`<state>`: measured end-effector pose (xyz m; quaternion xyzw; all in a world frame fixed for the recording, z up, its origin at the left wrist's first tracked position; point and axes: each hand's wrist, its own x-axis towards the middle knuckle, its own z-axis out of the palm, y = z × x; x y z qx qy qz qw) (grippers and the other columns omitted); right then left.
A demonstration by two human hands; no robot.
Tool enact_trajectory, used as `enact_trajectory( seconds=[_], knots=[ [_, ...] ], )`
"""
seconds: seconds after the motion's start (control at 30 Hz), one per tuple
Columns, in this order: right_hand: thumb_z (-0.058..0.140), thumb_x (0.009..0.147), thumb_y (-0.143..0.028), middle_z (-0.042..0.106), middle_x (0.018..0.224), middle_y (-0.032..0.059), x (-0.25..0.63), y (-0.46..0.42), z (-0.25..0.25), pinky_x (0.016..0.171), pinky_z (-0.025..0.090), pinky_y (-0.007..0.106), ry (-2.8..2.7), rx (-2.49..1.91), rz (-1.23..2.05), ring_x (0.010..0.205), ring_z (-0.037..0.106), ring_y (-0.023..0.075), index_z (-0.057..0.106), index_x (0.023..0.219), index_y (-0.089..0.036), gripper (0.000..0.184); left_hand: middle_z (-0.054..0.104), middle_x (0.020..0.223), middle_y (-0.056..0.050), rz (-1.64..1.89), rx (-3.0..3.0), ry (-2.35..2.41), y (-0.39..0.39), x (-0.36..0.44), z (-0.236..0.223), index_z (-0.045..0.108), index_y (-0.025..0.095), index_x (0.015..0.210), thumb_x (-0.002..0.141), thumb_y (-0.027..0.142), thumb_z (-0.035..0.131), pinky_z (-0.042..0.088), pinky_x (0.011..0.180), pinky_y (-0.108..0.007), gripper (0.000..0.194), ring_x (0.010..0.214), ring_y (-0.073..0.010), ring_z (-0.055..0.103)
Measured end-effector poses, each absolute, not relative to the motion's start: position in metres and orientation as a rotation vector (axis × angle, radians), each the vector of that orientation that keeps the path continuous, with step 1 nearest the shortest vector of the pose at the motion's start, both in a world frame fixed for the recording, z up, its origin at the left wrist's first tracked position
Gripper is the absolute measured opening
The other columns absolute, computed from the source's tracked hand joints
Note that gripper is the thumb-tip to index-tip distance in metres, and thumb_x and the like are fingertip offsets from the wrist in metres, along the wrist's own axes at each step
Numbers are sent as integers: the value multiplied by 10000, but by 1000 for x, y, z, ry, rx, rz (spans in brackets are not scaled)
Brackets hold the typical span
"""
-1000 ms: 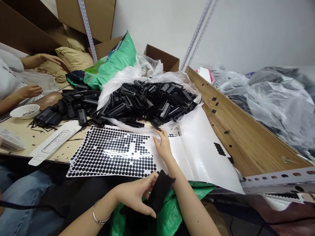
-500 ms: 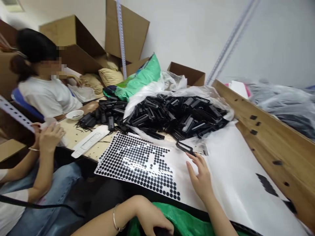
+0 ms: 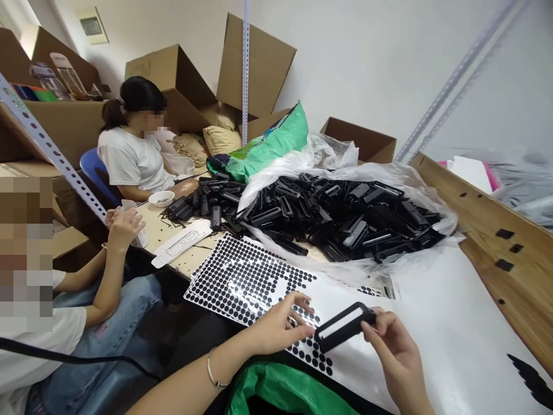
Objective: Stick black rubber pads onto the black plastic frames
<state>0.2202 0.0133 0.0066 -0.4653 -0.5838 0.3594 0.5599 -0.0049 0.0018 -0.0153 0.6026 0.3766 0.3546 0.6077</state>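
A: Taking the view as a clock face, what's the surface?
B: A cream table [image 3: 184, 263], flecked with dark scraps toward 8 o'clock. A pale wall [image 3: 367, 69] rises behind it, with a perforated metal post [image 3: 245, 75] and brown cardboard boxes near 12.

A: And the edges?
B: A wood-grained board [image 3: 479, 230] slants at 3. Two people in white tops sit at 9 and 10; a white bowl [image 3: 161, 205] of small bits stands at 9.

A: Where's the frame [image 3: 341, 338]?
B: At 5, above the table: long, black, round-cornered, with a slot through which white shows.

A: The hands?
B: The right hand [image 3: 395, 351] pinches the frame's near-right end between thumb and fingers. The left hand [image 3: 280, 325], at 6, has its fingers spread by the other end; I can't tell whether it touches.

A: What lies around them?
B: Glossy sheets [image 3: 235, 282] of round black dots at 7, smooth white film [image 3: 436, 334] at 4. Past them, a jumbled pile [image 3: 294, 204] of hard black parts sits in crinkled clear plastic [image 3: 261, 180].

A: The green?
B: A shiny, creased sack [image 3: 280, 141] at 12, and a bag [image 3: 298, 383] gaping at 6.
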Motion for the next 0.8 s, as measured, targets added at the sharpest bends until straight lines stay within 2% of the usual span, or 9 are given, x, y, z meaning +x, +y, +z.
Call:
enact_trajectory(
  seconds=[0.07,0.17,0.2,0.27,0.37,0.43,0.53,0.7,0.8],
  knots=[
    [709,767,-405,488,754,8,214,9,5,585,500,253,-1437,-1050,948,692,512,153,444,652,-221,343,509,1370,-147,889,1410,947,4,-4,-17,470,234,1324,800,436,669,472,872,-365,596,1144,-259,561],
    [629,839,-394,543,831,30,206,7,-5,651,553,276,-1543,-991,996,771,579,174,557,762,-232,194,625,1179,-110,875,1369,871,6,3,-24,585,202,1186,796,349,680,462,858,-353,427,1067,-242,591],
    [595,863,-393,572,918,48,204,7,-8,686,569,289,-1613,-987,984,809,604,180,606,848,-239,155,656,1073,-88,891,1325,866,7,5,-26,610,190,1119,782,313,692,466,831,-342,368,989,-224,612],
    [531,900,-390,565,1188,85,202,10,-13,752,586,317,-1778,-1015,918,866,643,183,648,1053,-271,227,663,913,-50,974,1211,906,9,7,-26,629,173,990,743,265,723,467,796,-325,280,865,-194,620],
    [467,928,-364,427,1446,80,201,14,-15,844,579,378,-1973,-1171,723,946,659,199,604,1236,-326,339,664,910,-54,1154,1017,916,13,1,-21,624,172,921,732,293,742,465,825,-318,254,879,-192,620],
    [485,914,-326,511,1381,78,200,17,-16,883,560,437,-2095,-1301,570,999,643,237,628,1222,-324,339,670,926,-60,1269,912,913,16,-6,-17,625,171,913,724,338,758,459,860,-316,285,915,-197,619],
    [532,871,-258,651,1189,73,199,22,-18,868,552,473,-2283,-1411,428,1007,626,275,715,1071,-304,275,674,918,-54,1340,812,907,19,-15,-14,630,171,907,714,360,776,458,869,-306,307,926,-189,613],
    [538,863,-270,698,1103,60,202,33,-24,814,566,416,-2369,-1388,390,969,636,262,750,921,-291,221,682,939,-49,1339,667,806,20,-13,-15,633,168,948,675,341,812,478,797,-278,369,881,-170,624],
    [550,853,-327,714,1079,64,207,41,-34,776,575,413,-2381,-1316,324,916,656,267,741,995,-304,239,683,974,-62,1298,616,793,20,-6,-17,625,166,1020,630,338,838,487,747,-270,477,905,-186,631]
  ],
)
